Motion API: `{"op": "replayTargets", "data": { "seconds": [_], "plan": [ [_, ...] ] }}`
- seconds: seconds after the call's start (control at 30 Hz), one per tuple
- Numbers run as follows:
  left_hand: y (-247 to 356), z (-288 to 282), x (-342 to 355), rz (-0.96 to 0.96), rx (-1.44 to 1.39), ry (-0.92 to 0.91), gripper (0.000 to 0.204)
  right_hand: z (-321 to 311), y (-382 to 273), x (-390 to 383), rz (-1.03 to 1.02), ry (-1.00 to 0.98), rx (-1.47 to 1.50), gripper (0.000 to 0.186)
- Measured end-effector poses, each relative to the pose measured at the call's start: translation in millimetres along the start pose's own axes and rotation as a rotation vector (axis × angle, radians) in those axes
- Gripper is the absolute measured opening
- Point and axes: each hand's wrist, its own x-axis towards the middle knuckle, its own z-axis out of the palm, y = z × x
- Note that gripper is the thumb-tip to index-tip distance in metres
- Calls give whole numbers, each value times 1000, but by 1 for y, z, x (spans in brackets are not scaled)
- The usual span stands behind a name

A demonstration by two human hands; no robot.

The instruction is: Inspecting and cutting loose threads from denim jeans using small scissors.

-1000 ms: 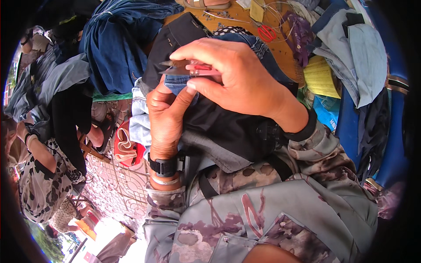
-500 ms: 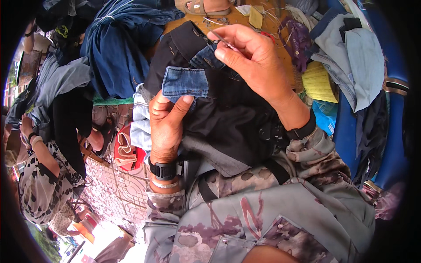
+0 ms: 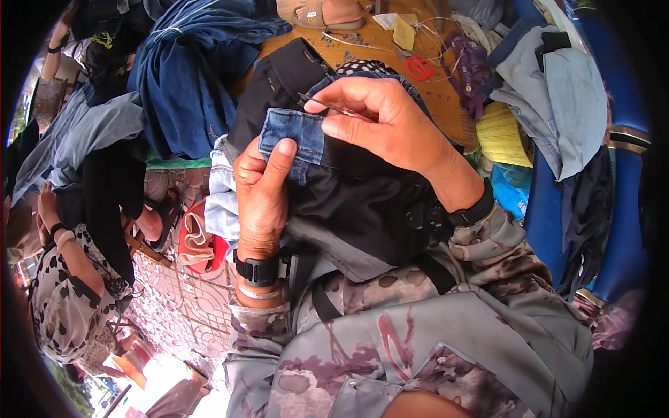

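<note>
Pinched in my left hand (image 3: pixel 263 184) is a blue denim band (image 3: pixel 289 129), its thumb flat on the face of the band. The band joins a dark pair of trousers (image 3: pixel 355 198) spread over my lap. My right hand (image 3: pixel 390 125) closes on a thin, dark, pointed metal tool (image 3: pixel 324 103), whose exact kind I cannot make out. Its tip reaches over the upper edge of the band, but whether it touches the cloth is unclear. The dark waistband (image 3: pixel 296 70) lies just beyond, with denim partly hidden behind my right hand.
Red-handled scissors (image 3: pixel 419 67) lie among threads and scraps on the wooden table (image 3: pixel 446 97). Blue denim (image 3: pixel 185 76) is heaped at the left; light denim (image 3: pixel 575 104) hangs at the right, near a yellow bundle (image 3: pixel 503 136). Another person (image 3: pixel 77 258) works at the far left.
My right hand has come down and left, bringing the tool to the band's upper edge. The scissors it covered now show. My left thumb has shifted onto the band.
</note>
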Motion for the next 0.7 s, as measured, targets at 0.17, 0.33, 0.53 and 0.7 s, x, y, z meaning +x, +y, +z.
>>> {"op": "replayTargets", "data": {
  "seconds": [0.17, 0.33, 0.53, 0.7],
  "plan": [
    [1, -2, 1, 16, -55, 17, 14, -14, -1, -10, 136, -167, -124, 23],
    [8, -5, -2, 285, 19, 101, 18, -18, -23, -20, 155, 77, -177, 14],
    [33, -7, -22, 556, 579, 187, 19, -36, -35, -25, 27, 440, -241, 14],
    [32, -17, -43, 472, 1082, 259, 31, -42, -45, -24, -44, 479, -293, 16]
  ]
}}
